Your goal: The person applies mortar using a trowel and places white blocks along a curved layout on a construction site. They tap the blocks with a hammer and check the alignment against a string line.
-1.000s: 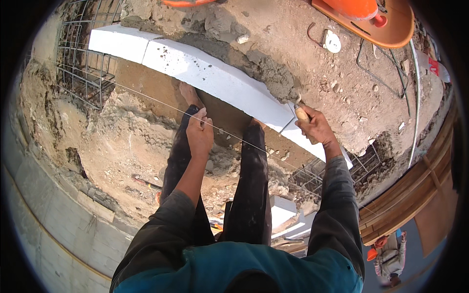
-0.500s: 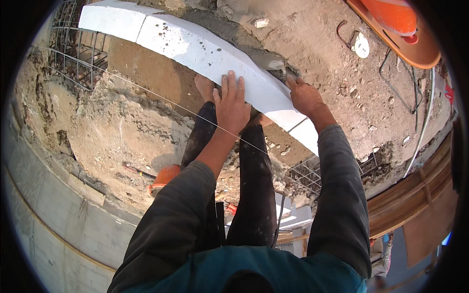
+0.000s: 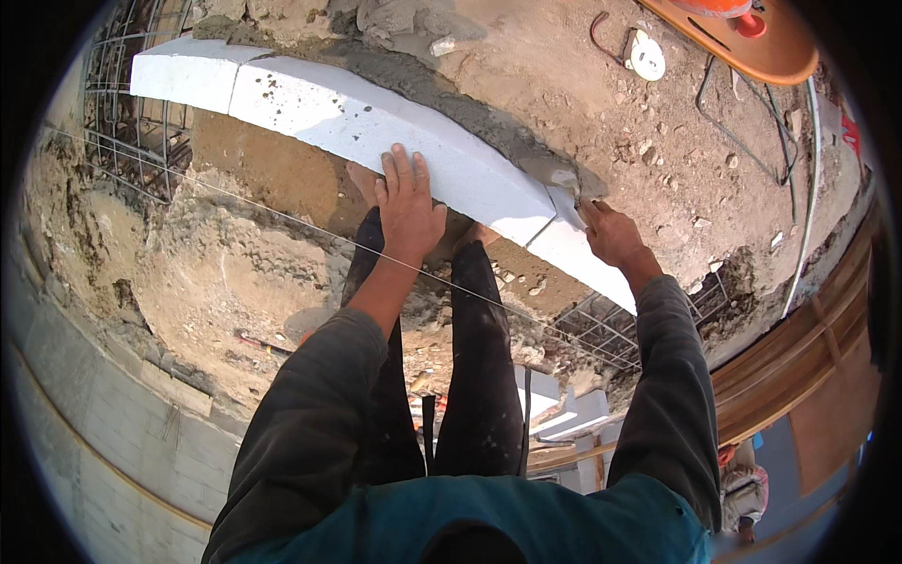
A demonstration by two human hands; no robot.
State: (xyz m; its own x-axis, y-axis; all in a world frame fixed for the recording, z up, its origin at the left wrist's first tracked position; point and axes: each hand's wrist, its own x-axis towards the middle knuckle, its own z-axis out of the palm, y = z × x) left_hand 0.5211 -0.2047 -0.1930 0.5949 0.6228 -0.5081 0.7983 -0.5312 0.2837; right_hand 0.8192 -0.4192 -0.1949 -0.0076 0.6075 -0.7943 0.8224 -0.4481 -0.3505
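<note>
A row of white blocks [image 3: 329,108] runs across the upper middle, with grey mortar [image 3: 442,89] heaped along its far side. My left hand [image 3: 409,202] lies flat on the top of the middle block, fingers spread, holding nothing. My right hand [image 3: 611,233] is at the joint between that block and the one to its right [image 3: 587,258]. It grips a mortar-covered trowel [image 3: 562,180] whose blade rests at the joint. My dark trouser legs [image 3: 474,357] stand just below the blocks.
A taut string [image 3: 235,197] crosses in front of the blocks. Rebar cages stand at the left [image 3: 127,132] and lower right [image 3: 615,329]. An orange board [image 3: 752,52], a white disc [image 3: 646,56] and cables lie on the dirt. Another person [image 3: 742,484] is far below right.
My left hand rose from the string and came down flat on the block. My right hand with the trowel shifted onto the joint. The view tilted toward the blocks.
</note>
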